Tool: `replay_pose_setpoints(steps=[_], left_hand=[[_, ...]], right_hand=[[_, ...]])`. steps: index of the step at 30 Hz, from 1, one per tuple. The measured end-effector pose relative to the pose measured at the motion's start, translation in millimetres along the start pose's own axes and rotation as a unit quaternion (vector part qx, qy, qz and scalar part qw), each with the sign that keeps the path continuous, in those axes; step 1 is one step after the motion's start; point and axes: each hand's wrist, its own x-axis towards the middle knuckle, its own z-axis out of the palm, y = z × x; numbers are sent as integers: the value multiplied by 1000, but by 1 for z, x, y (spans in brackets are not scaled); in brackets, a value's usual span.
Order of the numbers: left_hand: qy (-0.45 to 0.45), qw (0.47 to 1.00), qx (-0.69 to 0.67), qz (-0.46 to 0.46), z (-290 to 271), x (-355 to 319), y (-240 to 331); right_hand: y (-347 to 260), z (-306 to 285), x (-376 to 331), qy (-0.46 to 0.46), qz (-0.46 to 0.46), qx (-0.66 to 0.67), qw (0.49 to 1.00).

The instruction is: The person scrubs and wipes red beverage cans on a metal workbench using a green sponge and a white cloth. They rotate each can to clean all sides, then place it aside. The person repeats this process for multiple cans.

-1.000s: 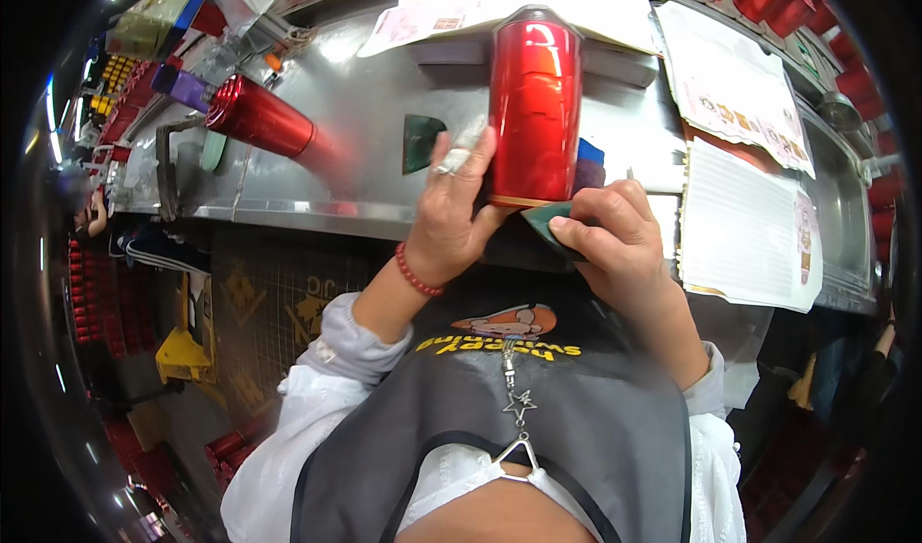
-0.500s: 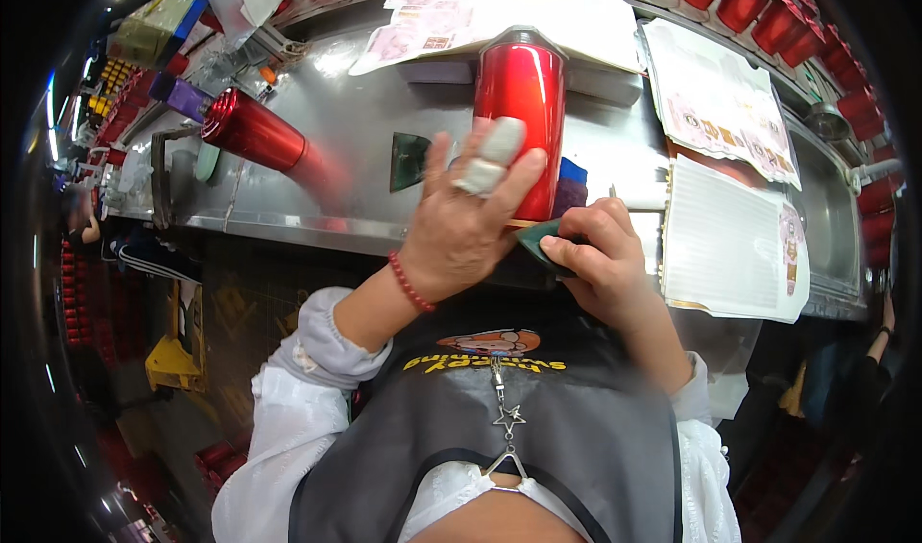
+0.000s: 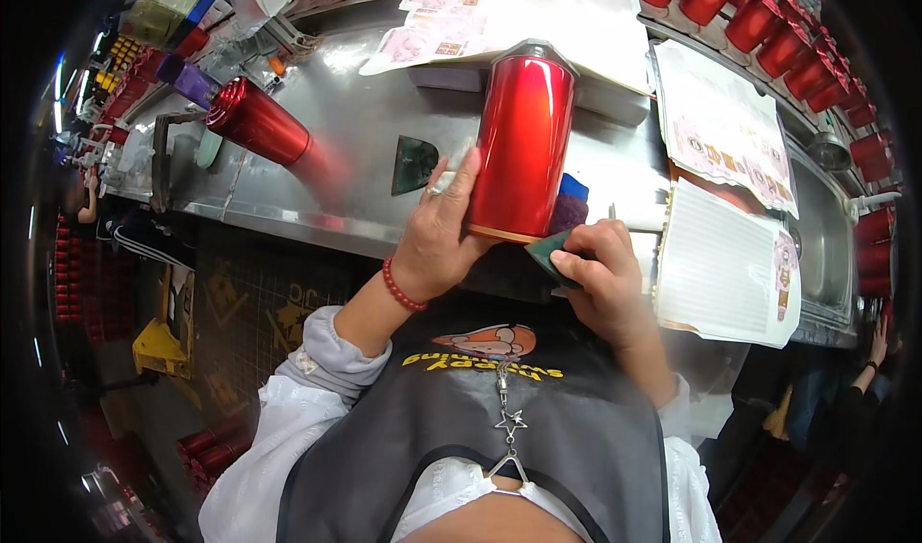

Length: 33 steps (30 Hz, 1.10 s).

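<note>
A glossy red metal canister (image 3: 523, 144) lies at the middle of the steel bench, its grey end pointing away from me. My left hand (image 3: 437, 231) cups its lower left side, with pale coverings on some fingers and a red bead bracelet at the wrist. My right hand (image 3: 607, 269) pinches a dark green flat scraper (image 3: 549, 255) close to the canister's near right rim. Left of the canister lies another dark green flat piece (image 3: 415, 165). A blue and purple cloth (image 3: 570, 205) shows just right of the canister.
Farther left, a second red canister (image 3: 259, 120) lies slanted on the steel bench (image 3: 317, 202). Printed sheets (image 3: 538, 15) lie behind, and stacked label sheets (image 3: 725, 255) lie at right. Beyond them is a sink (image 3: 821, 245). Several red canisters (image 3: 759, 20) line the back.
My left hand has moved from the canister's front face to its left side, uncovering the red surface. My right hand keeps the scraper near the rim.
</note>
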Motion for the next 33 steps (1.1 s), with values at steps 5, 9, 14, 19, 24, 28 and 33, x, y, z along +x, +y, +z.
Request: replay_pose_setpoints(steps=[5,9,14,19,24,28,33], left_hand=[[-21,995,92,-12,-10,1,-2],[37,999,-30,3,4,-2,-8],[14,996,-90,13,0,-3,-18],[-35,986,-160,26,-4,-1,-33],[-72,978,-195,26,-10,-5,-46],[-39,979,-198,37,-6,-2,-50],[-27,984,-169,54,-2,-2,-57]], right_hand=[[6,-24,10,-72,6,-24,997],[22,-73,59,-19,66,-65,996],[104,-59,207,-188,-22,-179,965],[268,51,358,-390,-87,-257,880],[329,166,416,-459,-14,-305,834],[361,185,436,-519,-69,-307,795],[356,196,442,-474,1,-347,809]])
